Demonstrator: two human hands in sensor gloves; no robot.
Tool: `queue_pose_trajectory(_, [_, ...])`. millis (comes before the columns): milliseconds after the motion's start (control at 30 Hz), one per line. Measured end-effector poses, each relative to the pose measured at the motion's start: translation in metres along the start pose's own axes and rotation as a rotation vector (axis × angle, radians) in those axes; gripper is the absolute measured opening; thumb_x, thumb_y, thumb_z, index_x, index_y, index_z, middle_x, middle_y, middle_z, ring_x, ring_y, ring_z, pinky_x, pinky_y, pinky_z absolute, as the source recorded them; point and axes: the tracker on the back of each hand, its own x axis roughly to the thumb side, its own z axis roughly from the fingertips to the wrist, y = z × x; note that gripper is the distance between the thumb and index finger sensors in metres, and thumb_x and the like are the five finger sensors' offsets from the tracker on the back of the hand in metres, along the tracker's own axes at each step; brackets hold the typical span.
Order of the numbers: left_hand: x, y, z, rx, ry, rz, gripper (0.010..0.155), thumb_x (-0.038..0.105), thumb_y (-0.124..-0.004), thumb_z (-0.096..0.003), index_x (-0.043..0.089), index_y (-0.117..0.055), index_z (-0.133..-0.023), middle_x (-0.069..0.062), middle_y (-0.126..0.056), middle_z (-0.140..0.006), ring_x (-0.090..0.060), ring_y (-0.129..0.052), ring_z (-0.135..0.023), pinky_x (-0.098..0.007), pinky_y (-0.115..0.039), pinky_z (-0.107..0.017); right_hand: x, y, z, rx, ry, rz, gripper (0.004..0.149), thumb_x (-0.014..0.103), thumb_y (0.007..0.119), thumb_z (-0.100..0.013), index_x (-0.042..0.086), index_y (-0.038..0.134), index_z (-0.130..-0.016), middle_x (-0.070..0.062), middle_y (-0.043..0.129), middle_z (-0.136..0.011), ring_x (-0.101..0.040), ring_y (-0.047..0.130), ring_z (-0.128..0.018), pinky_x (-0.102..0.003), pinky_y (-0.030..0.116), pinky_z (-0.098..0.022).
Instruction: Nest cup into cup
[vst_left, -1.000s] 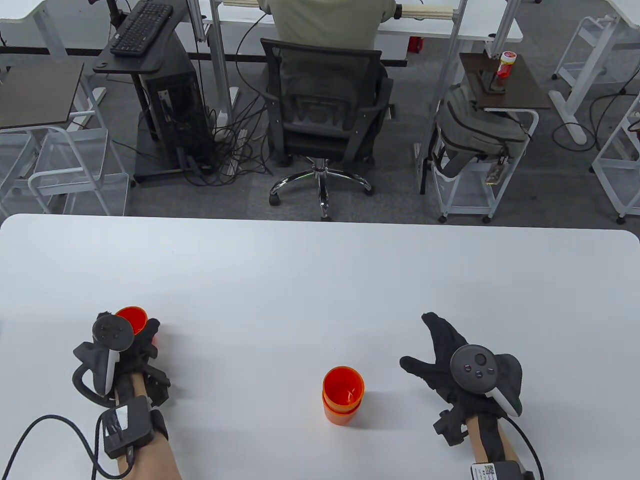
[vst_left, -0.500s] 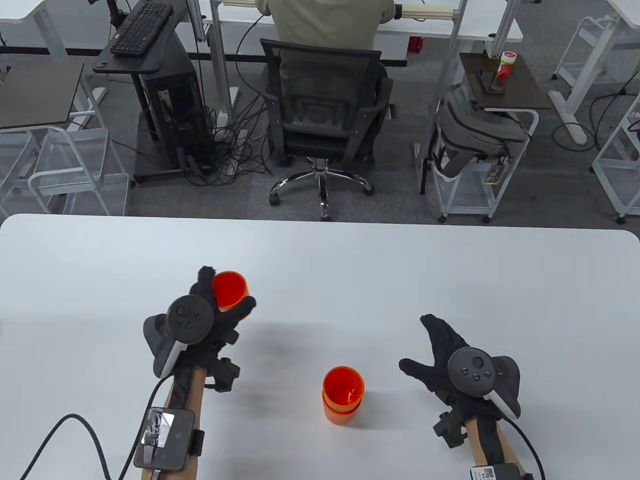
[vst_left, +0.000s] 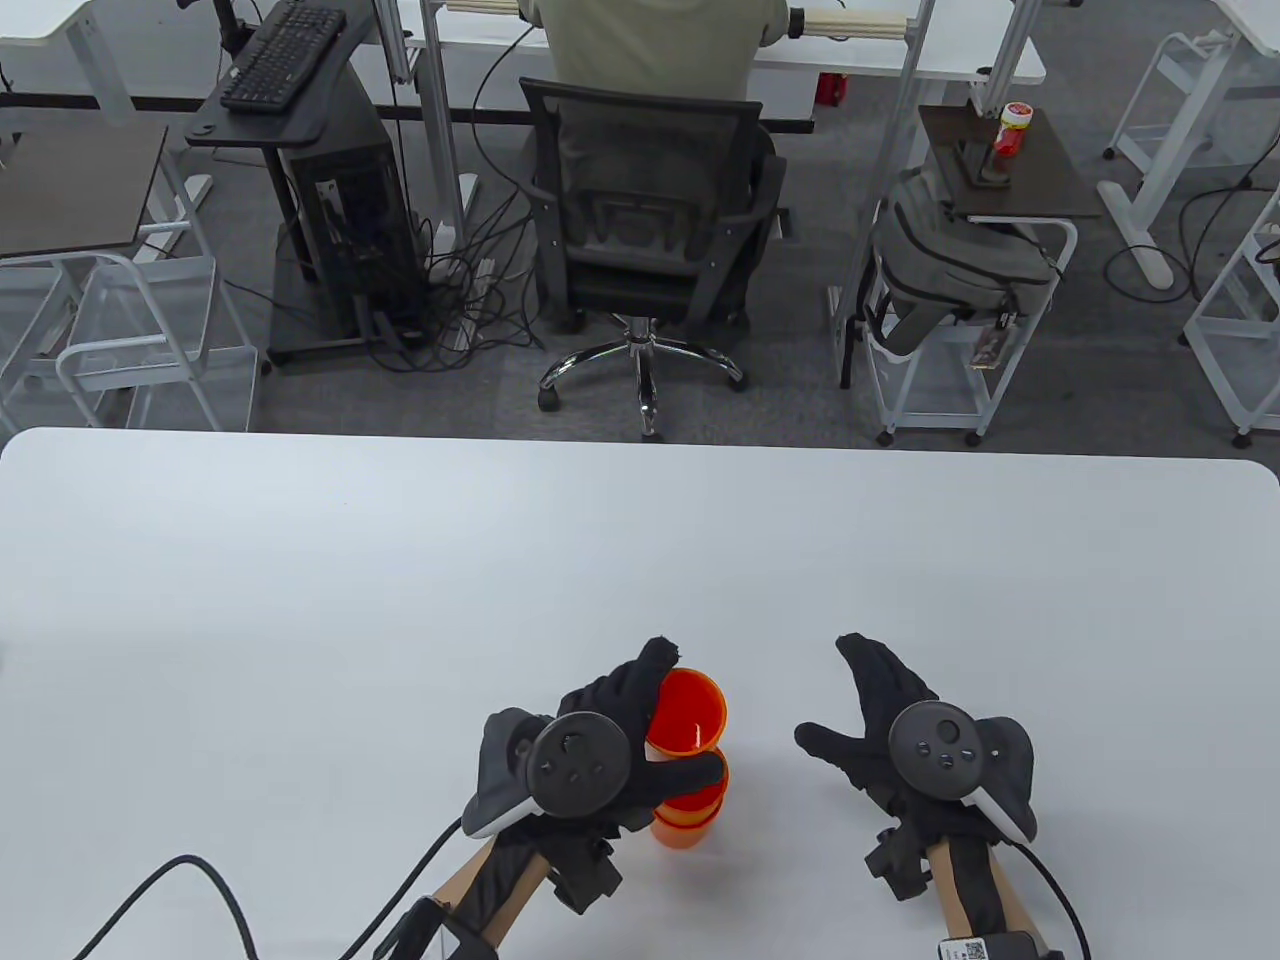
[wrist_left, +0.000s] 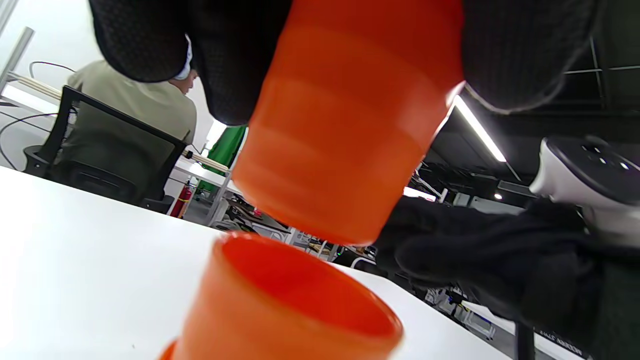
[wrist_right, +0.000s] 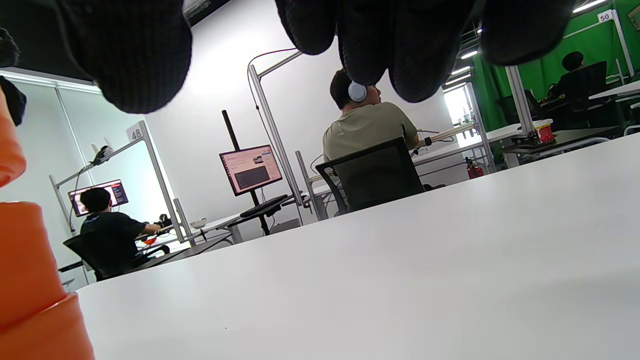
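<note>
My left hand (vst_left: 640, 730) grips an orange cup (vst_left: 690, 708) and holds it upright just above a stack of nested orange cups (vst_left: 688, 815) that stands on the white table (vst_left: 400, 560). In the left wrist view the held cup (wrist_left: 345, 115) hangs with its base a little above the open mouth of the top stacked cup (wrist_left: 300, 305), slightly apart. My right hand (vst_left: 870, 700) is open and empty, fingers spread, resting on the table to the right of the stack. The stack shows at the left edge of the right wrist view (wrist_right: 30, 280).
The table's far edge (vst_left: 640, 440) faces an office chair (vst_left: 650, 220) with a seated person, carts and desks beyond.
My left hand has carried the orange cup from the left side of the table rightward and toward me, to just above the stack. The right hand has stayed put.
</note>
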Motion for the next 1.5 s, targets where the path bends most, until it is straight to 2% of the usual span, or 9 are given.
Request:
queue_pose_trajectory(267, [0.005,-0.019,0.004,-0.045,-0.020,-0.072,0.108,0.079,-0.074,-0.0458,0.002,-0.047,-0.115,-0.021,-0.077,-0.109,-0.035,-0.090,-0.091,-0.062,-0.072,-0.069,0.001,0.000,0.001,-0.001,-0.002,0.006,0.093,0.055,0.083,-0.048,0.003,0.043,-0.114,-0.030,0.055,-0.112,-0.054,0.065,-0.097,-0.074,0.056,-0.064])
queue_pose_trajectory(700, [-0.004,-0.040,0.009,-0.089,0.010,-0.065,0.107,0.079,-0.072,-0.0470,0.001,-0.044,-0.116,-0.022,-0.074,-0.110,-0.037,-0.088,-0.093,-0.062,-0.072,-0.069,0.003,0.002,0.001,0.009,-0.009,0.016,0.093,0.055,0.083,-0.047,0.003,0.043,-0.114,-0.030,0.055,-0.112,-0.054,0.065,-0.098,-0.074,0.055,-0.065])
queue_pose_trajectory(967, [-0.004,-0.037,0.011,-0.094,-0.002,-0.048,0.109,0.078,-0.070,-0.0479,0.000,-0.037,-0.116,-0.025,-0.068,-0.114,-0.039,-0.085,-0.096,-0.063,-0.070,-0.070,0.004,0.002,0.001,0.010,-0.022,0.017,0.093,0.056,0.083,-0.048,0.004,0.043,-0.114,-0.030,0.055,-0.113,-0.054,0.065,-0.098,-0.074,0.055,-0.065])
queue_pose_trajectory(1100, [-0.007,-0.020,0.015,-0.041,-0.044,-0.022,0.110,0.080,-0.068,-0.0474,0.003,-0.033,-0.117,-0.029,-0.056,-0.119,-0.045,-0.075,-0.103,-0.066,-0.067,-0.071,0.006,0.000,0.001,0.000,-0.031,0.018,0.093,0.056,0.082,-0.048,0.004,0.043,-0.114,-0.030,0.055,-0.113,-0.054,0.064,-0.098,-0.074,0.055,-0.065])
queue_pose_trajectory(1133, [-0.009,-0.011,0.018,0.002,-0.032,-0.024,0.109,0.079,-0.068,-0.0477,0.004,-0.034,-0.118,-0.029,-0.055,-0.120,-0.046,-0.073,-0.104,-0.066,-0.066,-0.071,0.007,-0.001,0.001,-0.008,-0.035,0.019,0.092,0.056,0.081,-0.049,0.004,0.043,-0.114,-0.030,0.054,-0.113,-0.054,0.064,-0.098,-0.074,0.055,-0.065])
queue_pose_trajectory(1233, [-0.020,0.004,0.025,0.102,0.022,-0.118,0.104,0.079,-0.065,-0.0503,0.006,-0.036,-0.118,-0.029,-0.055,-0.120,-0.047,-0.071,-0.105,-0.067,-0.066,-0.072,0.010,-0.004,0.001,-0.028,-0.041,0.034,0.090,0.055,0.079,-0.051,0.004,0.043,-0.114,-0.030,0.054,-0.113,-0.054,0.063,-0.099,-0.074,0.054,-0.065])
queue_pose_trajectory(1367, [-0.040,0.009,0.033,0.172,0.127,-0.307,0.099,0.077,-0.064,-0.0528,0.007,-0.039,-0.118,-0.029,-0.053,-0.121,-0.050,-0.066,-0.106,-0.068,-0.064,-0.072,0.016,-0.004,0.002,-0.060,-0.056,0.129,0.088,0.055,0.077,-0.052,0.004,0.042,-0.115,-0.031,0.051,-0.114,-0.055,0.060,-0.100,-0.075,0.052,-0.065])
queue_pose_trajectory(1500, [-0.070,0.002,0.037,0.132,0.214,-0.472,0.095,0.074,-0.064,-0.0544,0.008,-0.040,-0.118,-0.031,-0.046,-0.122,-0.054,-0.056,-0.108,-0.069,-0.061,-0.072,0.024,0.005,0.006,-0.076,-0.072,0.342,0.089,0.057,0.074,-0.053,0.004,0.039,-0.115,-0.031,0.046,-0.116,-0.055,0.055,-0.102,-0.075,0.050,-0.066])
